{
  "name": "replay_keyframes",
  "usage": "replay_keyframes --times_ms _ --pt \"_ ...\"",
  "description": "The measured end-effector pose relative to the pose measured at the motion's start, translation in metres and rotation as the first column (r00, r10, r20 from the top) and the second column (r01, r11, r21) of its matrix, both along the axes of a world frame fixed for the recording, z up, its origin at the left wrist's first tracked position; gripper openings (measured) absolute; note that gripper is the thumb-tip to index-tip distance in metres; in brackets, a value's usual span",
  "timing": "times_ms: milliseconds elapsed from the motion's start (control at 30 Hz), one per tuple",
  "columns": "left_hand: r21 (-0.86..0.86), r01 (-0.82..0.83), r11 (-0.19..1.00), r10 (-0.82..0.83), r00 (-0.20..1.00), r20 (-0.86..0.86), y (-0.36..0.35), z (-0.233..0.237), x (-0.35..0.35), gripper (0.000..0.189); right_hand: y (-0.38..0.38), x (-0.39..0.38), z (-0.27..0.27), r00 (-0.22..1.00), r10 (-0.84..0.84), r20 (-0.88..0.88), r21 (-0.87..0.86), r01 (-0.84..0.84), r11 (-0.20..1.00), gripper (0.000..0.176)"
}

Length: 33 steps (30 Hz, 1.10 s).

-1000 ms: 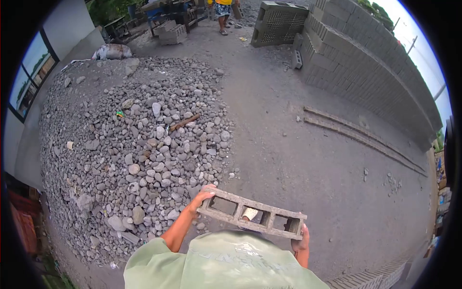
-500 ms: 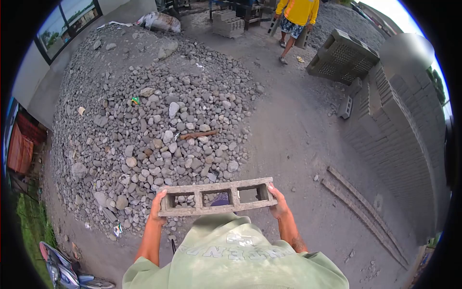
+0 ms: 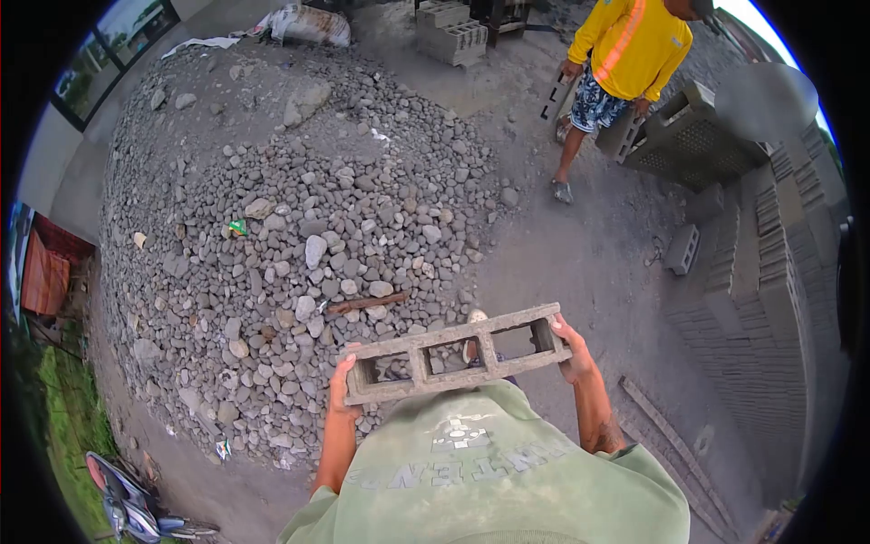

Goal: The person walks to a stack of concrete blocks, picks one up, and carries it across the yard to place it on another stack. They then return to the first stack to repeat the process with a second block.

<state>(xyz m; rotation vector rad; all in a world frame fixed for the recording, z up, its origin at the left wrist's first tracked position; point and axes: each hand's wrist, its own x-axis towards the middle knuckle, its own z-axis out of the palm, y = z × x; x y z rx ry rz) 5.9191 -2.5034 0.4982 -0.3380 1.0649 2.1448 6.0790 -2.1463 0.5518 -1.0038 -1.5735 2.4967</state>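
Possibly the block [image 3: 487, 352] could slip, since left fingers [image 3: 345, 364] and right fingers [image 3: 564, 330] grip only its two ends.

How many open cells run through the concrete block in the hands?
3. In the concrete block: the left cell by the left hand, the middle cell at centre, the right cell by the right hand. None appear hidden.

ground [image 3: 544, 263]: grey, dusty | wall [image 3: 47, 172]: pale, dark-framed window [image 3: 83, 80] | grass [image 3: 80, 431]: lower left | light: daylight, perhaps overcast
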Motion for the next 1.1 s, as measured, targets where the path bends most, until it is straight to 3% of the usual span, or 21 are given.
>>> replay_keyframes --times_ms 267,400,433,467,567,633,733,800,833,900,1000,1033,1067,1100 --pt "-0.033 -0.061 0.998 0.061 0.998 -0.013 0.162 0.007 -0.144 0.034 0.177 -0.16 -0.026 0.999 0.015 -0.034 -0.018 -0.015 1.0 0.068" --pt "-0.094 -0.079 0.992 0.078 0.997 -0.011 0.214 0.035 -0.225 0.033 0.242 -0.262 -0.017 0.995 0.089 -0.04 -0.136 -0.094 0.986 0.065" --pt "-0.142 -0.146 0.979 0.144 0.989 -0.027 0.243 0.064 -0.245 0.032 0.255 -0.29 -0.01 0.994 0.101 -0.041 -0.145 -0.105 0.984 0.066" --pt "-0.193 -0.152 0.969 0.15 0.988 -0.029 0.249 0.056 -0.273 0.032 0.268 -0.319 -0.013 0.993 0.1 -0.066 -0.182 -0.11 0.977 0.068" --pt "-0.14 -0.128 0.982 0.123 0.991 -0.044 0.29 0.055 -0.357 0.033 0.312 -0.414 -0.013 0.988 0.138 -0.069 -0.229 -0.15 0.962 0.072" --pt "-0.278 -0.223 0.934 0.227 0.974 -0.019 0.32 0.043 -0.414 0.034 0.348 -0.486 -0.04 0.984 0.16 -0.074 -0.235 -0.173 0.956 0.073" --pt "-0.284 -0.278 0.918 0.288 0.958 -0.009 0.373 0.022 -0.497 0.033 0.411 -0.598 -0.05 0.95 0.28 -0.138 -0.284 -0.309 0.908 0.074" --pt "-0.244 -0.315 0.917 0.312 0.949 -0.054 0.414 -0.005 -0.574 0.033 0.459 -0.67 -0.075 0.939 0.325 -0.113 -0.229 -0.343 0.911 0.075" --pt "-0.265 -0.325 0.908 0.343 0.939 0.023 0.43 -0.014 -0.596 0.032 0.48 -0.701 -0.063 0.935 0.34 -0.097 -0.304 -0.353 0.885 0.076" --pt "-0.229 -0.289 0.93 0.314 0.946 0.082 0.463 -0.031 -0.657 0.032 0.521 -0.759 -0.061 0.948 0.314 -0.052 -0.229 -0.318 0.92 0.076" --pt "-0.166 -0.228 0.959 0.252 0.957 0.142 0.54 -0.004 -0.734 0.033 0.59 -0.847 -0.049 0.965 0.262 0.003 -0.132 -0.259 0.957 0.075" --pt "-0.278 -0.349 0.895 0.257 0.912 -0.319 0.572 0.01 -0.747 0.033 0.61 -0.873 -0.045 0.967 0.255 0.015 -0.113 -0.252 0.961 0.075" --pt "-0.318 -0.503 0.804 0.15 0.688 -0.71 0.593 0.022 -0.768 0.033 0.63 -0.901 -0.032 0.964 0.265 0.013 -0.116 -0.262 0.958 0.075" --pt "-0.322 -0.512 0.796 0.153 0.686 -0.711 0.605 0.031 -0.801 0.033 0.649 -0.933 -0.015 0.96 0.282 0.003 -0.14 -0.278 0.95 0.08"
